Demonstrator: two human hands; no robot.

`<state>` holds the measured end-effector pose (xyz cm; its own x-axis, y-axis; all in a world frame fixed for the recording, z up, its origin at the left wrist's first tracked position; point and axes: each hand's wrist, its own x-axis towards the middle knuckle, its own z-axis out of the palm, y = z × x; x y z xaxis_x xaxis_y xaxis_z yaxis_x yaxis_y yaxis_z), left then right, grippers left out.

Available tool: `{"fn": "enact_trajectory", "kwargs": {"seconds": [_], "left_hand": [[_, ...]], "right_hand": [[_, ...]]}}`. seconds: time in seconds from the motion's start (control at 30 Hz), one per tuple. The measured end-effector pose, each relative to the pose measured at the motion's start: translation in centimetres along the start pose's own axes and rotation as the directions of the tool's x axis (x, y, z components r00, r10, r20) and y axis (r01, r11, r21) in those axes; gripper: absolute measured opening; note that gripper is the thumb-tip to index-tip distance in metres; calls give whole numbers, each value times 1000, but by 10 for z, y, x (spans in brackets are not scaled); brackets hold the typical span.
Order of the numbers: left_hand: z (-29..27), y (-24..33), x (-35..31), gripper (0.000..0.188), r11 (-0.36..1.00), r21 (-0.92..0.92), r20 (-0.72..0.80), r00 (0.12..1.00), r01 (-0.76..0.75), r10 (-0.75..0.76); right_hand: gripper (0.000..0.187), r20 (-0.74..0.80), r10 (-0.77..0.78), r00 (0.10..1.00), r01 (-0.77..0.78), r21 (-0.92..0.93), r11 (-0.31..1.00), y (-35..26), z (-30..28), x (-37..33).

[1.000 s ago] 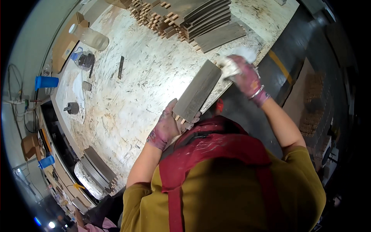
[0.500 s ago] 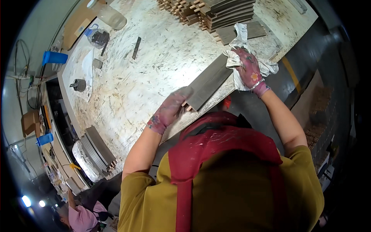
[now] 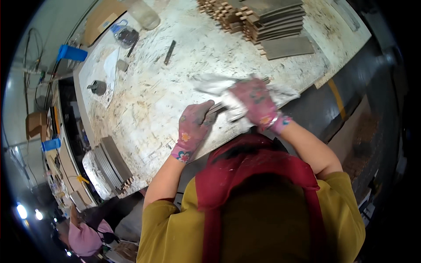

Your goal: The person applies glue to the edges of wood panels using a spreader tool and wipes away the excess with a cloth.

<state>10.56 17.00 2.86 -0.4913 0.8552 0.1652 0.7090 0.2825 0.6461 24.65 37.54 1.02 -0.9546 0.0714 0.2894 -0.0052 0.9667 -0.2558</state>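
Note:
A grey-brown wooden board (image 3: 215,108) is turned on its narrow edge above the table's near side, so only a thin strip of it shows. My left hand (image 3: 192,127), in a stained pink flowered glove, is closed around its left end. My right hand (image 3: 255,101), gloved alike and blurred by motion, presses a white cloth (image 3: 234,107) over the board's middle. Loose folds of the cloth spread out on both sides of that hand. Most of the board is hidden under the cloth and gloves.
Boards with wooden dowels are stacked (image 3: 280,22) at the back, a single board (image 3: 289,47) before them. Another stack (image 3: 112,164) stands at the left edge. A dark strip (image 3: 169,52), a jug (image 3: 126,37) and a small dark can (image 3: 98,87) sit on the worktable (image 3: 144,105).
The board has gone from lying broad face up to standing on edge. My right hand has slid with the cloth from its far end toward my left hand.

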Motion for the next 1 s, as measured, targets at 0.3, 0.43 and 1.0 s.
{"fn": "enact_trajectory", "kwargs": {"seconds": [0.3, 0.43, 1.0], "left_hand": [[14, 32, 25, 18, 952, 247, 27, 983, -181, 180], [3, 16, 9, 12, 949, 301, 97, 993, -89, 62], [-145, -126, -90, 68, 724, 510, -310, 885, 464, -348]], "right_hand": [[51, 32, -39, 999, 34, 154, 987, 13, -20, -5], [47, 52, -8, 999, -7, 278, 960, 44, -13, -4], [55, -43, 606, 794, -507, 503, 700, 101, -61, -103]]}}
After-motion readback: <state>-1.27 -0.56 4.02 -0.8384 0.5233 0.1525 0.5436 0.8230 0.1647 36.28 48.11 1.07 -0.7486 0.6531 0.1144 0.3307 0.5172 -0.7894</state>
